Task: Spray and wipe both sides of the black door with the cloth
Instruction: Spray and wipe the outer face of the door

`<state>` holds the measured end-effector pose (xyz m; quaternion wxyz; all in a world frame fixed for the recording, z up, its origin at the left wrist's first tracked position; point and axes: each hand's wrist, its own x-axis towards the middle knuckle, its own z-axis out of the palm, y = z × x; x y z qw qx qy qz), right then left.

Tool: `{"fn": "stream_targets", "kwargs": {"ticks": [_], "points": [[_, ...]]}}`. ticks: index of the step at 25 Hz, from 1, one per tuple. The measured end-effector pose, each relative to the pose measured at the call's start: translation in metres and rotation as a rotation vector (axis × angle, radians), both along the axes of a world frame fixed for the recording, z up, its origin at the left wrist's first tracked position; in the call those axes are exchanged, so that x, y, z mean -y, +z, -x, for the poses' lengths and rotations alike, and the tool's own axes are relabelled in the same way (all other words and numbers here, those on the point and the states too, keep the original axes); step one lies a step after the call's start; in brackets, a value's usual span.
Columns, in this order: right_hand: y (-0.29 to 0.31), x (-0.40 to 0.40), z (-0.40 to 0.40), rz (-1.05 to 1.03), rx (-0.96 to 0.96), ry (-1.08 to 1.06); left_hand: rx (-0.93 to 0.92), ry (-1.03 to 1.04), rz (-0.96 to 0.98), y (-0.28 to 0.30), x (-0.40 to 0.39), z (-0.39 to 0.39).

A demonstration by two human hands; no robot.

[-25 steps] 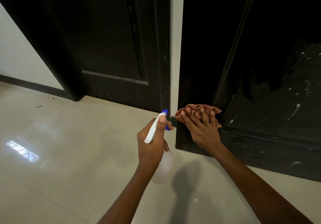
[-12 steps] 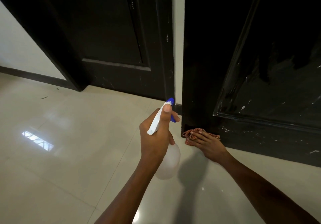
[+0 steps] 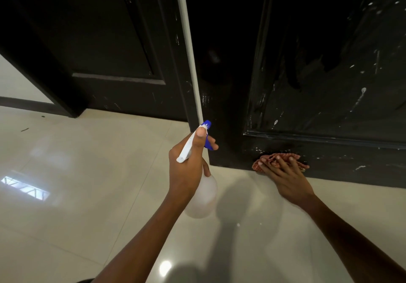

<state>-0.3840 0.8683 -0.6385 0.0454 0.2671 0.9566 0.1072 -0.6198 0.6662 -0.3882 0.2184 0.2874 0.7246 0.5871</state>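
Your right hand [image 3: 287, 178] lies flat on the cloth [image 3: 276, 159], fingers straight and spread, pressing it against the bottom rail of the black door [image 3: 325, 98]. The cloth is a crumpled reddish checked rag, sitting just above the line where the door meets the floor [image 3: 87, 173], a little in from the door's near vertical edge. Part of it shows past your fingertips [image 3: 278, 157] and on both sides of the hand; the rest is under your palm.

Your left hand [image 3: 186, 168] grips the spray bottle [image 3: 201, 197] around its neck, held up off the floor and apart from the door. Your thumb lies along the top of the white spray head, and a finger curls over the blue trigger. The blue nozzle points up and away from you, toward the narrow white strip [image 3: 189, 47] that shows between the black door and a second dark door panel [image 3: 105, 41] on the left. The bottle's translucent body hangs below your fist.

The door face above the cloth is flecked with pale spots and streaks, and its recessed panel shows a glossy patch with a ragged edge. The floor is pale glossy tile, with a bright window reflection near its left edge and your arms' shadow between the two hands.
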Motion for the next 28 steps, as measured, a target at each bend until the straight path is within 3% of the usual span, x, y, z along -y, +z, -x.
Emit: {"fn": "stream_targets", "kwargs": {"ticks": [8,12,16,19,23,28], "points": [[-0.013,0.016,0.137,-0.12,0.149,0.408,-0.075,0.047,0.035,-0.007,0.006,0.011],[-0.015,0.032,0.174,-0.13,0.175,0.401,-0.059,0.127,0.048,-0.005,0.008,0.016],[-0.01,0.024,0.146,-0.112,0.183,0.35,-0.057,0.091,0.082,-0.007,0.002,0.004],[-0.008,0.005,0.085,-0.075,0.053,0.222,-0.067,0.012,0.085,-0.005,-0.008,-0.01],[0.009,0.003,0.006,-0.048,-0.289,-0.154,-0.046,-0.084,0.067,-0.011,-0.022,-0.021],[0.029,0.021,0.065,0.012,-0.712,-0.426,-0.023,-0.129,0.062,-0.013,-0.027,-0.029]]}}
